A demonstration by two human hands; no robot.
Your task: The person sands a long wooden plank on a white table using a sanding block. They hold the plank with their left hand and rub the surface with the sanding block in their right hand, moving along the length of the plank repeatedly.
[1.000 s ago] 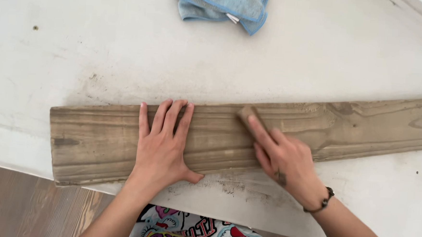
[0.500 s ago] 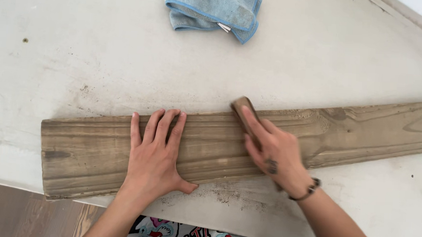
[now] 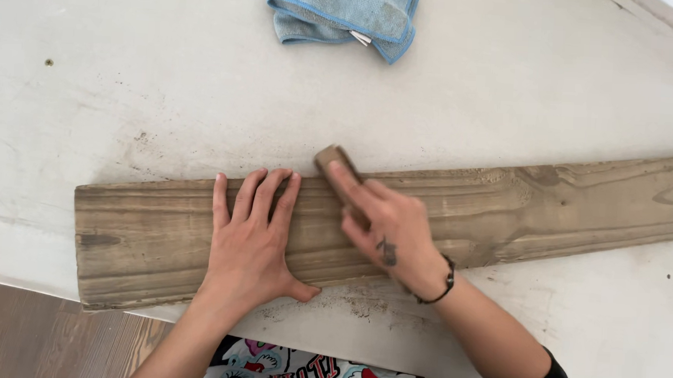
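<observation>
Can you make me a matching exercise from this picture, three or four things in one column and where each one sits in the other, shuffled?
Things:
1. left hand
2. right hand
3. blue cloth
4. wooden plank

Places:
A. crumpled at the table's far edge
B. pressing a small brown block on the plank's far edge
C. lying lengthwise across the white table
D. spread flat on the plank

Pairs: 1-D, 2-B, 3-A, 4-C

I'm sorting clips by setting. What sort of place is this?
Probably a home or hobby work spot, not a fitted workshop: a weathered wooden plank lies on a dusty white table over wood-look flooring, with a blue cloth nearby and a small sanding block under the right hand.
</observation>
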